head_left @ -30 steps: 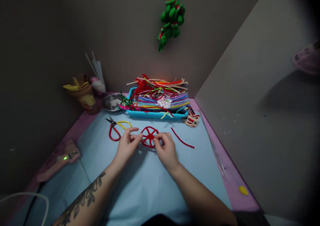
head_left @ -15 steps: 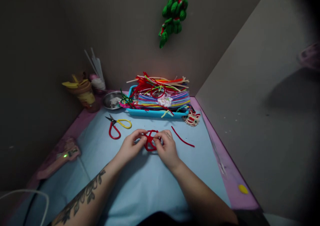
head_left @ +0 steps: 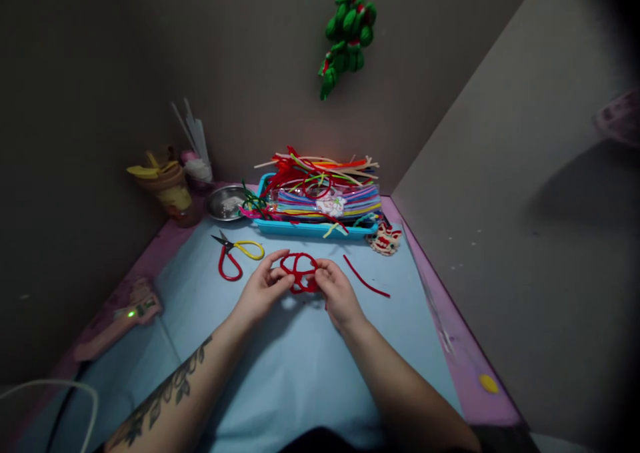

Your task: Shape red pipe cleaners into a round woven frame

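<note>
A red pipe-cleaner ring with spokes [head_left: 299,271] is held just above the light blue mat [head_left: 280,373], between both hands. My left hand [head_left: 263,293] pinches its left rim with thumb and fingers. My right hand [head_left: 336,293] pinches its right lower rim. A loose red pipe-cleaner piece [head_left: 366,277] lies on the mat just right of my right hand. Scissors with one red and one yellow handle [head_left: 233,251] rest to the left of my left hand.
A blue tray [head_left: 314,229] piled with coloured pipe cleaners stands at the back, a metal dish [head_left: 226,203] and a cup of tools [head_left: 167,189] to its left. A small red-white figure [head_left: 384,239] sits by the tray. A glue gun [head_left: 120,319] lies at left. Green ornament [head_left: 349,29] hangs above.
The red ring was squeezed narrow between my hands half a second ago and now shows round again, tilted flatter. Both hands stayed on it and shifted slightly.
</note>
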A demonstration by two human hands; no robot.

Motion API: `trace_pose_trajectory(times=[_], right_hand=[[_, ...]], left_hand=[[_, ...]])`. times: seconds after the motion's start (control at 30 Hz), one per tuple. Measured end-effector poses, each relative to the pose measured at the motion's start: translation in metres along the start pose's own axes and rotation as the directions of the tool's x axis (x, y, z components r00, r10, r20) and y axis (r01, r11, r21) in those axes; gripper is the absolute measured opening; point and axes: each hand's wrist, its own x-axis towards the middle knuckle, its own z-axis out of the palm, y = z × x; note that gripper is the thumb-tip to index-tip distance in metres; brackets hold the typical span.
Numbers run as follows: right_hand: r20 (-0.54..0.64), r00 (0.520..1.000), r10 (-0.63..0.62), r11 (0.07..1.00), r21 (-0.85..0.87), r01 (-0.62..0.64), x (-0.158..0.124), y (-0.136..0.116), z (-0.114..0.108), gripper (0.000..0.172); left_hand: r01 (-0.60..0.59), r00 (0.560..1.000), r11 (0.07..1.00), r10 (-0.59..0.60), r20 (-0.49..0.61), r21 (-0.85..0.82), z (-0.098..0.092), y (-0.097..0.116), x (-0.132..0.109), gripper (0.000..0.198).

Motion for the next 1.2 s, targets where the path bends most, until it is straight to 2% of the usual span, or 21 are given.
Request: trace_pose_trajectory(times=[0.1,0.27,0.53,0.6,0.63,0.67,0.73,0.8,0.87,0.93,1.2], right_hand=[[0.006,0.995,0.096,0.99,0.101,-0.096,0.0,-0.005,0.001,0.034],[0.007,0.994,0.114,0.983,0.147,-0.113,-0.001,-0.008,0.004,0.037],[0.019,0.998,0.056,0.995,0.077,-0.057,0.002,0.001,0.004,0.034],[-0.005,1.0,-0.004,1.0,-0.021,0.004,0.001,0.002,0.002,0.029],[-0.044,0.996,-0.076,0.991,-0.11,0.071,0.0,0.001,0.001,0.026],[-0.086,0.98,-0.18,0.962,-0.224,0.157,-0.001,0.0,-0.001,0.025],[-0.102,0.901,-0.423,0.819,-0.468,0.331,-0.005,-0.006,-0.003,0.029],[0.023,0.831,-0.555,0.646,-0.617,0.448,-0.009,-0.013,-0.003,0.017],[0.142,0.805,-0.575,0.534,-0.681,0.501,-0.012,-0.019,-0.002,0.003],[0.199,0.8,-0.567,0.481,-0.708,0.517,-0.014,-0.022,-0.001,0.005],[0.266,0.805,-0.53,0.475,-0.694,0.541,-0.012,-0.019,0.0,0.007]], left_hand=[[0.015,1.0,1.0,-0.015,-0.012,-0.021,0.0,0.001,0.0,0.071],[0.053,0.999,0.993,-0.052,0.016,-0.103,0.003,0.002,-0.002,0.078],[0.093,0.993,0.987,-0.083,0.083,-0.129,0.003,0.003,-0.003,0.088],[0.082,0.995,0.993,-0.076,0.064,-0.089,0.001,0.003,-0.002,0.088],[0.066,0.997,0.996,-0.064,0.042,-0.063,0.0,0.003,-0.001,0.088],[0.05,0.999,0.998,-0.05,0.015,-0.033,0.0,0.003,-0.001,0.086],[0.024,0.999,1.0,-0.024,-0.025,0.019,-0.001,0.004,-0.001,0.083],[0.012,1.0,0.999,-0.011,-0.024,0.048,-0.002,0.004,-0.001,0.081],[0.003,1.0,0.998,-0.003,0.001,0.063,-0.001,0.005,-0.002,0.079],[-0.008,1.0,0.997,0.005,0.028,0.075,0.0,0.005,-0.003,0.077],[-0.058,0.994,0.988,0.045,0.096,0.141,0.0,0.005,-0.003,0.076]])
